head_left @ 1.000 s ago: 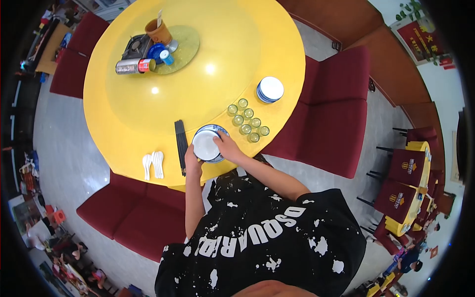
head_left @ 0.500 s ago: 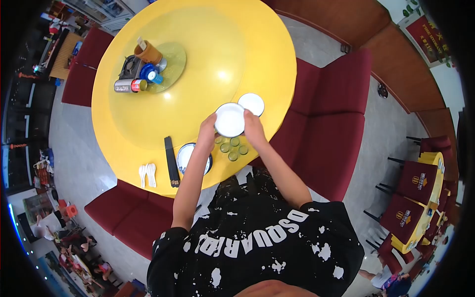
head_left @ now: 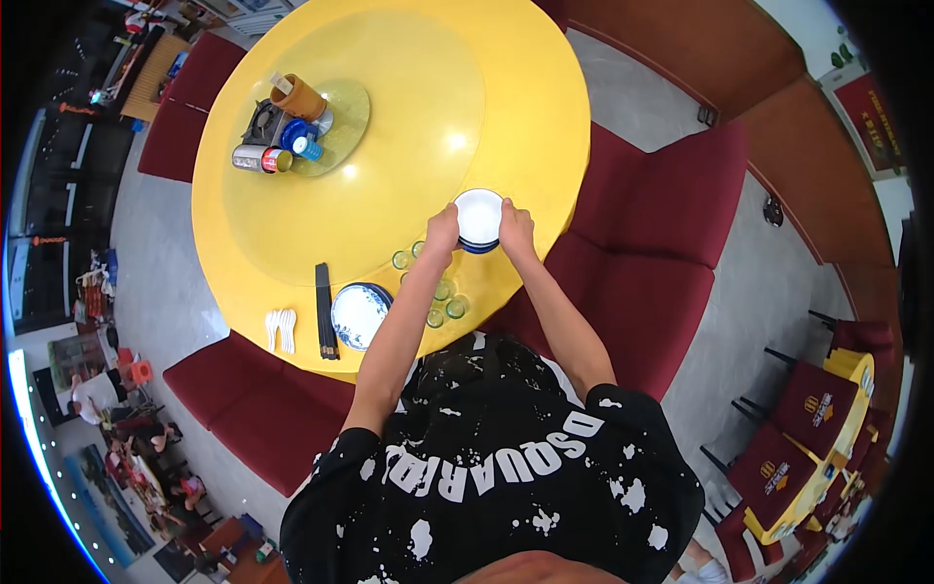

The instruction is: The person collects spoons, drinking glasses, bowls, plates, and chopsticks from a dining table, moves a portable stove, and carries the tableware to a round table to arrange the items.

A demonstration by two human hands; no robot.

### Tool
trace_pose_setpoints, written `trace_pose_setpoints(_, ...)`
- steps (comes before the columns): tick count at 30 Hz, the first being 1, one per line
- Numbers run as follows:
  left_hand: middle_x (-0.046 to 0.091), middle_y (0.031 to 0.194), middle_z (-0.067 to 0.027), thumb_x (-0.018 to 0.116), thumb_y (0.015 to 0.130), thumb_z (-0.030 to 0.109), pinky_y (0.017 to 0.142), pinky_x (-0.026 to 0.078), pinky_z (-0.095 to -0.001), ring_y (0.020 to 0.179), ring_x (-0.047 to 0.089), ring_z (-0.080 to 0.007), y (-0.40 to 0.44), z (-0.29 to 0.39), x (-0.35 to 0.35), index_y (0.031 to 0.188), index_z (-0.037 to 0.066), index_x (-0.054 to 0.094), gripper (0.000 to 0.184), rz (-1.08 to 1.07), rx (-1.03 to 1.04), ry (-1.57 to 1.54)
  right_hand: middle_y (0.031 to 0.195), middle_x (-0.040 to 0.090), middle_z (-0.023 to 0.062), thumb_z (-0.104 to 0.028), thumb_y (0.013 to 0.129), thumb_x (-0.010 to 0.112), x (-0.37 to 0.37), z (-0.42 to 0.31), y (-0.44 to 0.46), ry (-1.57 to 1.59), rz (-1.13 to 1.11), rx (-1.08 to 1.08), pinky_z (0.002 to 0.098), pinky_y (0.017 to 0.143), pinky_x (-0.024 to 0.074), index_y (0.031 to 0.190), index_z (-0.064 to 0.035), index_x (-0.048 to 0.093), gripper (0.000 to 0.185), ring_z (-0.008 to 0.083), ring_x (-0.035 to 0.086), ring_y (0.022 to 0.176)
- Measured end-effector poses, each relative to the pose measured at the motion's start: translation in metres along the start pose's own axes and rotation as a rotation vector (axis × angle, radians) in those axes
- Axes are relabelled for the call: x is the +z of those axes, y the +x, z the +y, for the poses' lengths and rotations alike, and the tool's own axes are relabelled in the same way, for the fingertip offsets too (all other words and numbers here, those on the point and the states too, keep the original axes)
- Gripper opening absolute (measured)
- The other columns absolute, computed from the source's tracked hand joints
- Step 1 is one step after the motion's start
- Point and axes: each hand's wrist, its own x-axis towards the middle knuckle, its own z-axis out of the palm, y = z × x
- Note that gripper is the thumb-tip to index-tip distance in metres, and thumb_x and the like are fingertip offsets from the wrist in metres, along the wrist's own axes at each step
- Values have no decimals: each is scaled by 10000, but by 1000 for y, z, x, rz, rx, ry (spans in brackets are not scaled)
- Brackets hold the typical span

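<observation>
Near the right edge of the yellow round table, a stack of white bowls with blue outsides stands between my two hands. My left hand closes on its left side, and my right hand grips the opposite side. Just left of and below the bowls are several greenish drinking glasses, partly hidden by my left forearm. Further left lies a stack of blue-patterned white plates, then black chopsticks and white spoons.
Toward the far left, a round glass tray carries a brown holder, a small stove, a blue container and cans. Maroon chairs surround the table. Other people sit in the far lower left.
My hands have moved right with the bowl, bringing it to where the other white bowl was; the bowls now form one stack. My left forearm no longer covers the plates as much.
</observation>
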Motion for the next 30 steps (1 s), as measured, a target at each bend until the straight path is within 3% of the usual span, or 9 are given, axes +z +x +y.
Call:
trace_pose_setpoints(5, 489, 1443, -158, 383, 1012, 506, 958, 456, -542, 1269, 492, -298, -2, 5, -6, 1462, 53, 439, 641, 56, -16, 327, 1116, 560, 363, -395, 1035, 349, 13, 22, 4, 130, 96, -34, 480, 1025, 371, 1064, 109, 666, 596, 469, 508, 1091)
trace_pose_setpoints(8, 682, 1115, -199, 439, 1023, 388, 913, 479, -365, 1025, 642, -274, -13, 2, 0, 1222, -85, 609, 540, 170, 183, 246, 1162, 542, 347, -395, 1032, 371, 18, 40, 16, 244, -32, 0, 462, 1025, 377, 1118, 110, 645, 581, 449, 503, 1119)
trace_pose_setpoints(11, 673, 1167, -232, 467, 1016, 360, 937, 473, -370, 1094, 627, -279, -19, 2, 1, 1239, -65, 618, 503, 178, 235, 196, 1194, 538, 326, -398, 1027, 385, 18, 47, 21, 338, -79, -39, 452, 1030, 380, 1186, 87, 626, 564, 424, 503, 1137)
trace_pose_setpoints(14, 669, 1146, -252, 520, 985, 306, 937, 483, -387, 1093, 627, -322, 24, -39, -10, 1213, -36, 648, 430, 267, 591, 303, 1214, 543, 300, -379, 1017, 411, 5, 30, 3, 272, 57, -128, 444, 1026, 390, 1232, 50, 621, 524, 397, 513, 1134)
trace_pose_setpoints(17, 665, 1092, -266, 556, 947, 257, 937, 490, -404, 1055, 628, -368, -7, -19, -3, 1155, -8, 687, 361, 359, 611, 541, 1205, 557, 261, -323, 994, 469, -13, 9, -11, 201, 124, -179, 418, 992, 423, 1257, 13, 624, 454, 355, 544, 1095)
trace_pose_setpoints(20, 663, 1104, -252, 589, 921, 265, 918, 497, -411, 1025, 639, -367, -17, -14, -1, 1117, 8, 713, 346, 426, 602, 532, 1164, 574, 214, -254, 958, 536, -20, 4, -21, 193, 116, -144, 384, 943, 458, 1260, -7, 633, 402, 308, 580, 1042)
trace_pose_setpoints(23, 701, 990, -211, 584, 926, 246, 815, 543, -387, 885, 694, -299, -18, -19, -5, 1123, -2, 701, 338, 440, 579, 560, 1112, 585, 179, -210, 930, 578, -21, 9, -18, 177, 93, -134, 357, 909, 474, 1242, -15, 651, 375, 274, 600, 1002)
trace_pose_setpoints(26, 714, 855, -156, 589, 919, 194, 658, 568, -338, 694, 702, -211, -15, -18, -5, 1150, -15, 682, 325, 302, 420, 371, 1079, 601, 172, -186, 916, 584, -21, 12, -17, 115, 73, -121, 349, 894, 479, 1217, -14, 670, 358, 261, 607, 988)
trace_pose_setpoints(30, 707, 777, -122, 594, 911, 133, 552, 560, -287, 578, 673, -152, -15, -15, -5, 1175, -28, 660, 316, 246, 398, 223, 1079, 632, 173, -153, 913, 569, -20, 13, -12, 123, 77, -131, 330, 852, 493, 1209, 11, 670, 353, 230, 624, 956)
